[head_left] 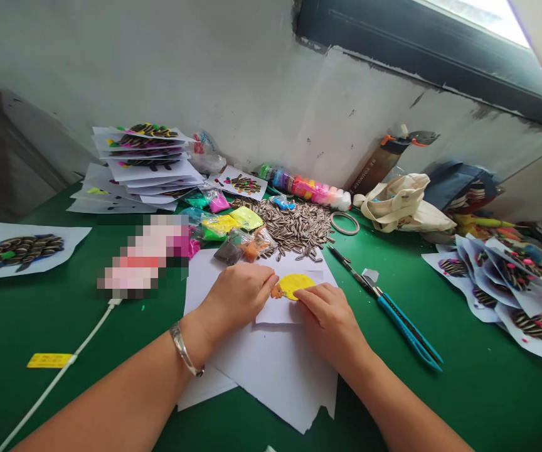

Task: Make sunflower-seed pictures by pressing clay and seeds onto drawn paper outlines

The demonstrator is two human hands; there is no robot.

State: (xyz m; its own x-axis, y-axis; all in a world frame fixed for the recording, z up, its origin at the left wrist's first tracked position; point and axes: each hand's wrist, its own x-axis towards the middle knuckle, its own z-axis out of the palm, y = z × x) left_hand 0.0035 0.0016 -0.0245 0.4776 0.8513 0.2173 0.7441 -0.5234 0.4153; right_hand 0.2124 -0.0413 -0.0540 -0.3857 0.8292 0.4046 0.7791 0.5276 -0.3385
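A flat yellow oval of modelling clay [294, 285] lies on a small white paper [275, 316], with a small orange clay piece [276, 292] at its left end. My left hand [238, 292], wearing a silver bracelet [184, 351], is closed with thumb and forefinger pinched beside the orange piece. Whatever sits between those fingertips is too small to make out. On the other side my right hand [330, 314] has its fingers drawn together on the right edge of the yellow clay. Larger white sheets [280, 370] lie beneath.
Striped sunflower seeds [299, 226] are heaped behind my hands, beside bagged coloured clay [247, 218]. A blue craft knife [407, 329], pen [346, 260] and tape roll [345, 223] lie right. Decorated papers are stacked left [153, 172] and right [510, 276]. A white cable [59, 376] crosses the left.
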